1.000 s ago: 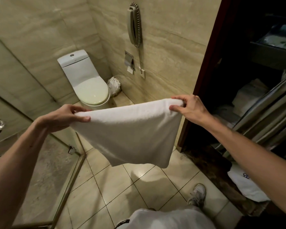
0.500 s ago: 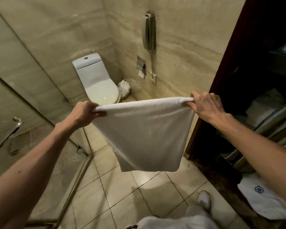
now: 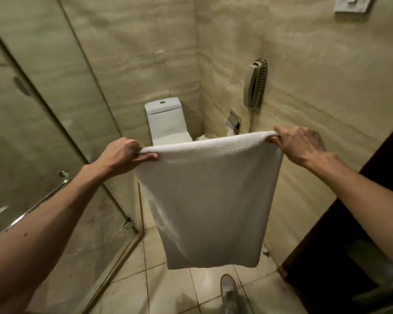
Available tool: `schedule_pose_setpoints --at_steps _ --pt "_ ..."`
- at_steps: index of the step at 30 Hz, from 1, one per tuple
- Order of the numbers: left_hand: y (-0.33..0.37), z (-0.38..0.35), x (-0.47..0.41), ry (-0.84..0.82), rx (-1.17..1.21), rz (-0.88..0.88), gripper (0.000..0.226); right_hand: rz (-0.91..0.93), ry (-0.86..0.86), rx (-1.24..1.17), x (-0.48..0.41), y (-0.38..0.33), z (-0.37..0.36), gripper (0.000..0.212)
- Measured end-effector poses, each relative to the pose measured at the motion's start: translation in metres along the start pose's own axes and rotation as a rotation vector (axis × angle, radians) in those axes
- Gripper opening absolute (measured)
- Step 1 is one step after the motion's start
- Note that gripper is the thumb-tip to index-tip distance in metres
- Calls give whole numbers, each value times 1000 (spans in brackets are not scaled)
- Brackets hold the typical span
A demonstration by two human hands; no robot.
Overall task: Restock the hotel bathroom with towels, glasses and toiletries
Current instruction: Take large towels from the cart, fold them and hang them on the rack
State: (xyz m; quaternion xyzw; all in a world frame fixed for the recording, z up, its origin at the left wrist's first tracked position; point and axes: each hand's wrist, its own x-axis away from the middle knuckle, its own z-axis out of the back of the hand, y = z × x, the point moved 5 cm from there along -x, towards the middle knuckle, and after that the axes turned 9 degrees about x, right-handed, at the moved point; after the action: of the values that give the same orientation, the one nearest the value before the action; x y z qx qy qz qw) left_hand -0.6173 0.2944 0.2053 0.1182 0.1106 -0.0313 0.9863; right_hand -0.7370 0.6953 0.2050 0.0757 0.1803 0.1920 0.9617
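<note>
A white towel (image 3: 211,200) hangs folded in front of me, stretched flat between both hands above the tiled floor. My left hand (image 3: 120,155) pinches its top left corner, thumb on the near side. My right hand (image 3: 297,146) grips the top right corner with curled fingers. The towel's lower edge hangs free at about shin height and hides the toilet bowl behind it.
A white toilet (image 3: 165,121) stands in the far corner, with a paper holder (image 3: 233,122) and a wall phone (image 3: 255,83) on the right wall. A glass shower door (image 3: 43,155) with a metal handle (image 3: 32,207) is on the left. A dark door frame (image 3: 340,234) is at right. My shoe (image 3: 229,291) is below.
Both hands have raised the towel and it now hangs longer and straighter. The view has tilted up and turned left, away from the dark cupboard toward the toilet corner.
</note>
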Motion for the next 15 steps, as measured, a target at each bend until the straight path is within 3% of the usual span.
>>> schedule_pose_setpoints --at_steps 3,6,10,15 --pt "-12 17 -35 57 -96 -29 68 58 38 4 -56 -1 -8 38" --pt "-32 31 -78 63 -110 -18 88 87 77 -1 -119 -2 -15 38" --pt "-54 57 -135 -33 216 108 104 123 96 22 -202 -1 -16 40" --pt "-91 89 -194 -176 410 267 65 166 150 91 -308 -7 -3 43"
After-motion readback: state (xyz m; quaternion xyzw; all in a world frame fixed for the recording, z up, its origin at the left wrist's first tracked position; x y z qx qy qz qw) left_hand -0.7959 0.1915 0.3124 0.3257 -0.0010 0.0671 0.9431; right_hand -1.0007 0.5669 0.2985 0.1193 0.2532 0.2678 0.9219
